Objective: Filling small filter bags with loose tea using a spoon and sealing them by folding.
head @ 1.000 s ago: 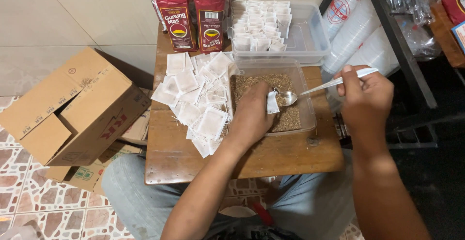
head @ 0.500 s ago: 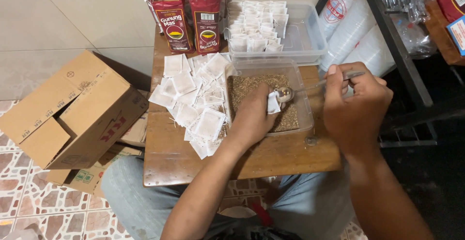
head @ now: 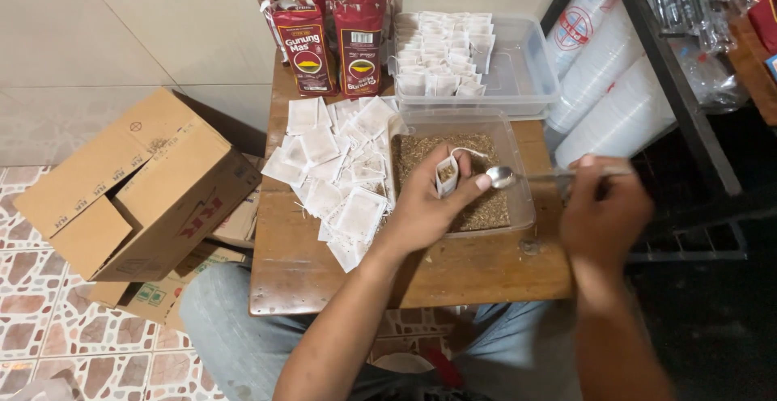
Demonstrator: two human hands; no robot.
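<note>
Since half a second ago the right hand (head: 603,211) has drawn back to the right, and the spoon (head: 518,177) has come out of the bag mouth; its bowl now sits level just beside the left thumb tip.

Near: denim-clad knees under the front edge of a small wooden table (head: 453,275). Both forearms reach over that edge.

Right hand: fingers closed round the spoon's handle end, blurred with motion. Handle runs left from the fist.

Left hand (head: 429,203): fingers curled, thumb and fingertips pinching a small white filter bag (head: 447,174) upright, mouth open, brown loose tea showing inside. A string loops off the bag's top. Bag held above the near clear tub (head: 522,207), which is spread with loose tea (head: 486,211).

Left of the tub: a loose heap of flat empty filter bags (head: 328,170), overlapping, touching the tub wall.

Farther back: a second clear tub (head: 526,77), its left part packed with filled bags (head: 445,49) standing in rows. Beside it, two opened dark-red tea packets (head: 332,33) upright at the wall.

Off the table: open cardboard box (head: 137,186) on tiled floor at left; sleeves of stacked plastic cups (head: 607,85) against a dark rack at right.
</note>
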